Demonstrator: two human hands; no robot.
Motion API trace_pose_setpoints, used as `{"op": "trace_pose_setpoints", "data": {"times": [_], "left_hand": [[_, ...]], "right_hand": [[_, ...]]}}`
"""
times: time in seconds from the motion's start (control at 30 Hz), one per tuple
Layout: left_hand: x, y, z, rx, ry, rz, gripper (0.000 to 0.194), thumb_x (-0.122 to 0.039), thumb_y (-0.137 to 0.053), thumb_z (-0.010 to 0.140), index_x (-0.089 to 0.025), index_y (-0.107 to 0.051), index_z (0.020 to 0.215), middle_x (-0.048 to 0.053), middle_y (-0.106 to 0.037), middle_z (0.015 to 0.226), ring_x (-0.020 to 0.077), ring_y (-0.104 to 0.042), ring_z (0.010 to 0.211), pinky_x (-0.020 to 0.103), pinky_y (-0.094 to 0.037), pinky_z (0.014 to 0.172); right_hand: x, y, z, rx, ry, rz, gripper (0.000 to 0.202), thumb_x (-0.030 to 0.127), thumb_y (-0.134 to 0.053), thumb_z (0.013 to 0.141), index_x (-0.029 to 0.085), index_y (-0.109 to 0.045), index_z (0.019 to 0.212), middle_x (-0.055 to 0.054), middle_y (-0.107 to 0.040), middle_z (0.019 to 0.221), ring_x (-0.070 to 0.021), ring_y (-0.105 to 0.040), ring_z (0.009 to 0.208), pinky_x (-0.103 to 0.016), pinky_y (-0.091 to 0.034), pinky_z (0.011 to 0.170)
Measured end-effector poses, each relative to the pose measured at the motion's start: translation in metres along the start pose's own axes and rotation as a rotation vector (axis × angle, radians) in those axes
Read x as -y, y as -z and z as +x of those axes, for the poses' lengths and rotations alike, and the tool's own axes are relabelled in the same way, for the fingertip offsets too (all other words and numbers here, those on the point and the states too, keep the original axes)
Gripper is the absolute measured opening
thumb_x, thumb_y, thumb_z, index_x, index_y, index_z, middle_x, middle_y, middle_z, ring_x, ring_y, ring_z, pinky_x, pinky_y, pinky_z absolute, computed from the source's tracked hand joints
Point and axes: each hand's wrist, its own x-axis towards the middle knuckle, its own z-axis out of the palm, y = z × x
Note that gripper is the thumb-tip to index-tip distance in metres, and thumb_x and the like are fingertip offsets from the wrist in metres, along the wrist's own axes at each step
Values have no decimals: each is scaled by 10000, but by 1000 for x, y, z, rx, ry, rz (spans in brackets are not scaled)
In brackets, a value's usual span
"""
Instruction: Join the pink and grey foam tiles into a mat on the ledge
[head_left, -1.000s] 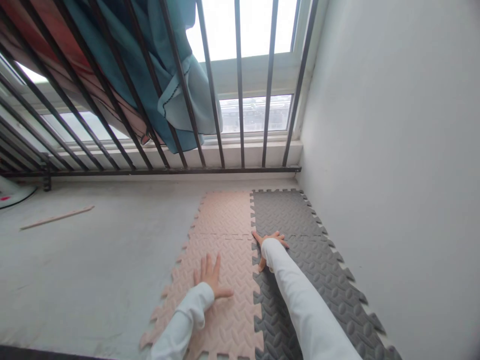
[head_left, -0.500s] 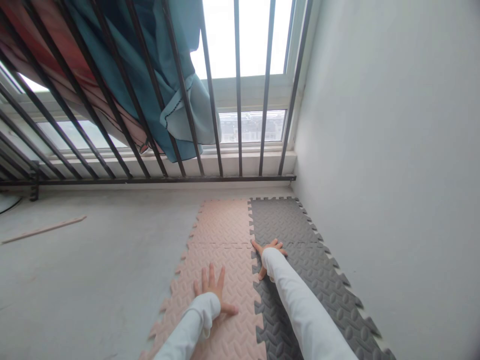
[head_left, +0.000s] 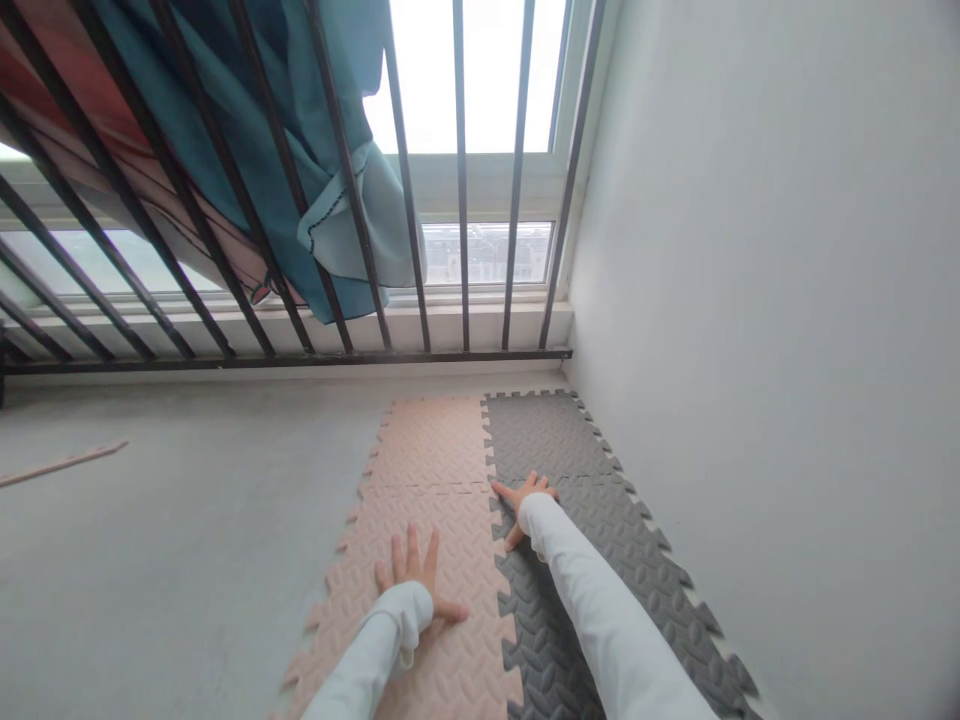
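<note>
Pink foam puzzle mats [head_left: 427, 440] and dark grey foam puzzle mats [head_left: 551, 435] lie side by side on the floor, with raised patterns and toothed edges. My left hand [head_left: 414, 575] rests flat on the nearer pink mat, fingers spread. Over the seam between the colours, my right hand [head_left: 527, 500] presses on the nearer grey mat with its fingers apart, a fingertip reaching the corner where the mats meet. Below that hand, the pink and grey teeth run along each other; whether they are fully locked I cannot tell.
A white wall [head_left: 750, 300] rises close along the right side. Black railing bars [head_left: 461, 200] stand before the window, with blue and pink fabric [head_left: 337, 210] hanging behind them. A thin strip [head_left: 67, 463] lies on the grey floor [head_left: 187, 570] at left.
The view has shifted slightly, so the scene sits further left. Both hands keep nearly the same places on the mats.
</note>
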Motion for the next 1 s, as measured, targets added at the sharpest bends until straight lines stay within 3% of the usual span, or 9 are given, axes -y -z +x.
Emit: {"op": "trace_pose_setpoints", "data": {"times": [0.1,0.33,0.4,0.5,0.6,0.67,0.77,0.9,1.0], "left_hand": [[1,-1,1,3,-1,-7,1157,-625,-629,400,-336,-37,1351,56,133,1449,340,146,1289,610,-9,973],[3,-8,7,-22,9,-9,1142,-628,-613,411,-339,-36,1353,51,146,1448,337,142,1293,622,-19,961],[2,-7,5,-21,11,10,1123,-628,-606,424,-341,-43,1353,50,130,1453,340,130,1296,629,-19,956],[1,-4,2,-33,10,26,1096,-626,-595,443,-339,-57,1354,50,114,1456,340,114,1300,622,-19,959],[1,-3,1,-35,18,21,1078,-629,-581,456,-337,-60,1355,48,105,1458,326,102,1305,600,-30,971],[1,-5,2,-44,21,12,1077,-632,-578,452,-340,-65,1353,39,99,1460,321,101,1307,587,-38,977],[2,-11,6,-70,9,-4,1091,-628,-585,434,-332,-78,1354,35,98,1459,332,107,1303,593,-35,972],[4,-18,12,-93,-18,-61,1112,-618,-599,408,-312,-105,1356,55,97,1458,352,114,1297,606,-27,964],[5,-20,13,-108,-10,-70,1108,-619,-601,404,-314,-121,1354,50,82,1461,348,122,1296,600,-16,969]], "right_hand": [[-5,1,-11,10,22,-117,1343,605,-747,230,340,-58,1352,-171,-19,1436,-443,-49,1258,-614,-156,912],[2,3,-12,60,-40,-133,1371,554,-775,231,300,-41,1361,-193,-3,1431,-448,-59,1256,-600,-175,911],[-3,3,-10,36,0,-91,1277,599,-742,298,314,-89,1357,-170,-14,1438,-441,-52,1261,-609,-149,921],[-21,-2,-13,-54,75,18,979,676,-580,534,308,-179,1348,-106,-92,1445,-345,-94,1290,-549,-149,974],[-43,-11,-19,-139,39,58,829,630,-402,715,185,-150,1367,-111,-129,1438,-237,-108,1307,-426,-174,1017],[-56,-16,-22,-167,6,49,806,593,-366,748,124,-147,1365,-115,-90,1442,-216,-72,1313,-406,-133,1038],[-71,-20,-23,-172,22,40,721,545,-335,776,170,-153,1365,-47,-64,1448,-186,-49,1317,-442,-52,1050],[-86,-13,-19,-119,88,34,618,507,-327,789,271,-204,1346,32,-140,1435,-140,-123,1306,-429,-96,1051],[-94,-10,-17,-135,77,23,655,501,-343,783,207,-205,1353,-9,-141,1436,-140,-129,1304,-376,-112,1055]]}}
